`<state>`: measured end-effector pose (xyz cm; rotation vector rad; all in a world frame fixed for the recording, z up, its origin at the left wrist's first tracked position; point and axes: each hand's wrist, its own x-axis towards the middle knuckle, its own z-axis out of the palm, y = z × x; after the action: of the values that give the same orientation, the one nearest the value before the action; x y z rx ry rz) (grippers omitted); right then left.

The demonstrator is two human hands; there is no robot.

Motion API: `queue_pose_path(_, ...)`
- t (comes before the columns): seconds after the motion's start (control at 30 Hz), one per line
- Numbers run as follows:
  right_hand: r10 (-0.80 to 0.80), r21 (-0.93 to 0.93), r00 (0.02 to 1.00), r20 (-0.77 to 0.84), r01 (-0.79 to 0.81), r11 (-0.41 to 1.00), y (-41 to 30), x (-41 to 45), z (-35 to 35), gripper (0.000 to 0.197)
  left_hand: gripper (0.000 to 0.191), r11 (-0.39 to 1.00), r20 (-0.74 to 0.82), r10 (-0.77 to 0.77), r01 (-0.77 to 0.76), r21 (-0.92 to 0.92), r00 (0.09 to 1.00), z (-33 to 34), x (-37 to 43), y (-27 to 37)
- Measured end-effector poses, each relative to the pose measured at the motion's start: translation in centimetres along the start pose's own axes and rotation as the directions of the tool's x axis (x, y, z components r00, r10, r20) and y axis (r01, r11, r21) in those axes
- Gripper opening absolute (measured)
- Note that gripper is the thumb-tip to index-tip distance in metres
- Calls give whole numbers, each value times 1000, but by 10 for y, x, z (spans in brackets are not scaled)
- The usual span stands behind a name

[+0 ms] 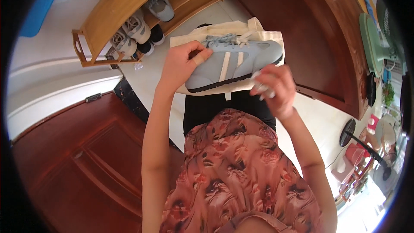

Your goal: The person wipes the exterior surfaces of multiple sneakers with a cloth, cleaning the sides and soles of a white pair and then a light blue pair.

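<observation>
A light blue sneaker [231, 60] with two cream side stripes and a black sole lies on its side on a cream cloth bag [275, 35] over my lap. Its laces are light blue and cream. My left hand [186, 64] grips the sneaker's upper near the ankle opening, thumb and fingers pinched at its edge. Beside the sole near the toe, my right hand [275, 87] is closed around a crumpled white wipe or tissue [266, 89]; this hand is slightly blurred.
A wooden shoe rack [119, 9] with several sneakers [137, 27] stands at the upper left. Dark red wooden doors [103, 155] lie at lower left and upper right [275, 16]. On the right are a green stool-like object [372, 45], a black fan-like stand [364, 144] and household clutter.
</observation>
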<state>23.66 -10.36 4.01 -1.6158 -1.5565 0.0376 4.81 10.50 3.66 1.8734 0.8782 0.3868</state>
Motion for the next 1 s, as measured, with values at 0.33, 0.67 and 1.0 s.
queue_pose_path(0.33, 61, -302, 998, -12, -62, 951, 4, 27, 28, 36, 44, 839, -222, 117, -216, -500, 968, 23, -11, -97)
queue_pose_path(0.67, -159, 137, 902, 402, 112, 984, -76, 43, 108, 40, 58, 753, -196, -48, -94, -652, 979, 33, -3, -95)
queue_pose_path(1.0, -44, -106, 911, 409, 95, 990, -70, 67, 56, 26, 57, 819, -151, -50, -46, -572, 987, 22, 2, -81)
